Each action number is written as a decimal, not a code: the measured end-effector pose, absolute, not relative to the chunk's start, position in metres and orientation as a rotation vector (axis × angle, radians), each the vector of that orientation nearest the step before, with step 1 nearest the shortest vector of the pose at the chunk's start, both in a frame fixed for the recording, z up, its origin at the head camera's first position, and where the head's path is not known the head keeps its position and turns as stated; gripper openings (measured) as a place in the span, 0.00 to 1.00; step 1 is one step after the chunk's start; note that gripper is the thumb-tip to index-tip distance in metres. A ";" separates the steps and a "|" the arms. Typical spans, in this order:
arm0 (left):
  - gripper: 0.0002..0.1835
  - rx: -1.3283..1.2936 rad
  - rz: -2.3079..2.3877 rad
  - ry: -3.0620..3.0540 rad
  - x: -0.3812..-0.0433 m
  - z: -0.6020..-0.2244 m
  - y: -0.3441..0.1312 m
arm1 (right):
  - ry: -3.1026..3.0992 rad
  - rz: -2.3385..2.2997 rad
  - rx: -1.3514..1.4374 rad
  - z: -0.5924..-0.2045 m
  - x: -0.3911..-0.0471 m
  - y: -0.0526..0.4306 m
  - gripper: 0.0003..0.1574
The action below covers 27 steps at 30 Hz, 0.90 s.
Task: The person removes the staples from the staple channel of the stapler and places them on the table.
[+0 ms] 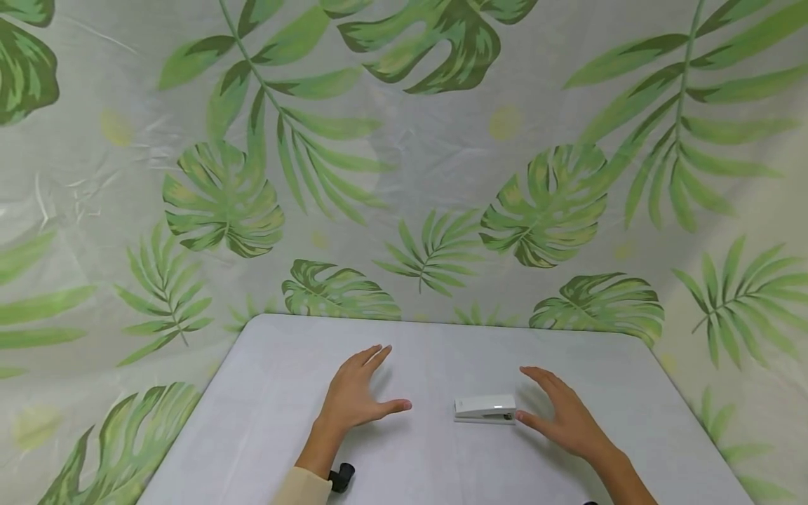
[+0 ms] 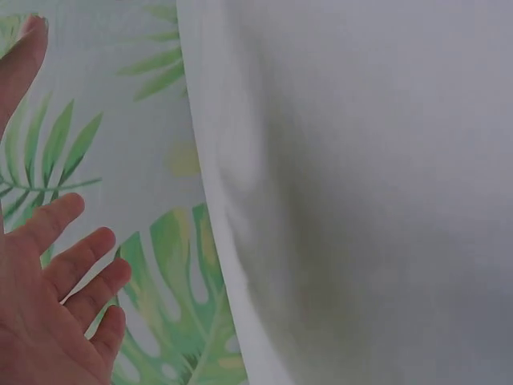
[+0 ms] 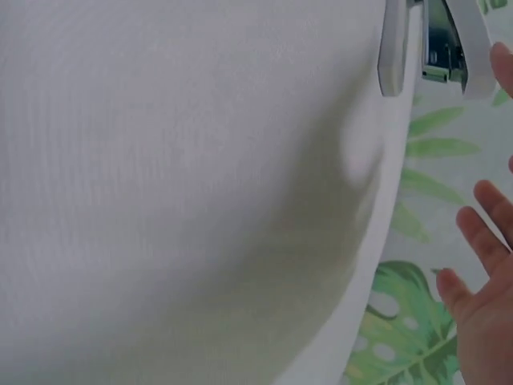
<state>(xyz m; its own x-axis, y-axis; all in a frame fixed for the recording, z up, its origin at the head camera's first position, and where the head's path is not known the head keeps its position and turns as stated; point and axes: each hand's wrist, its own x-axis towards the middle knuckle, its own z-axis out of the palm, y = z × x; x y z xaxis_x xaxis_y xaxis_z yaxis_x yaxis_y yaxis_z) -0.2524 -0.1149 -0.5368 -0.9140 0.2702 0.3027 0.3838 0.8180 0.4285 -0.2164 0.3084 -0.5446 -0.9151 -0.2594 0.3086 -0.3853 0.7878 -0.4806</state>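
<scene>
A white stapler [image 1: 485, 408] rests on the white table, right of the middle in the head view. Its metal inner part [image 3: 439, 48] shows at the top right of the right wrist view. My right hand [image 1: 564, 415] hovers at the stapler's right end, fingers spread, thumb tip close beside it; whether the thumb touches cannot be told. My left hand [image 1: 353, 396] is held over the table to the left of the stapler, apart from it, with fingers extended and thumb pointing right. Nothing is in the left hand [image 2: 60, 297] in its wrist view.
The white table [image 1: 416, 463] has rounded far corners. Behind it and at its sides hangs a pale cloth with green leaf prints [image 1: 227, 200]. A black wrist mount [image 1: 341, 477] sits at the left wrist, beside a beige sleeve [image 1: 303, 487].
</scene>
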 end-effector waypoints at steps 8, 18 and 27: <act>0.56 -0.610 -0.765 -2.733 -0.258 -0.540 -0.079 | -2.769 0.969 0.497 -0.553 -0.221 0.300 0.51; 0.51 -0.702 -0.783 -2.730 -0.264 -0.542 -0.037 | -2.716 1.075 0.518 -0.561 -0.224 0.291 0.47; 0.47 -0.814 -0.736 -2.703 -0.266 -0.549 -0.004 | -2.745 1.097 0.460 -0.567 -0.225 0.281 0.39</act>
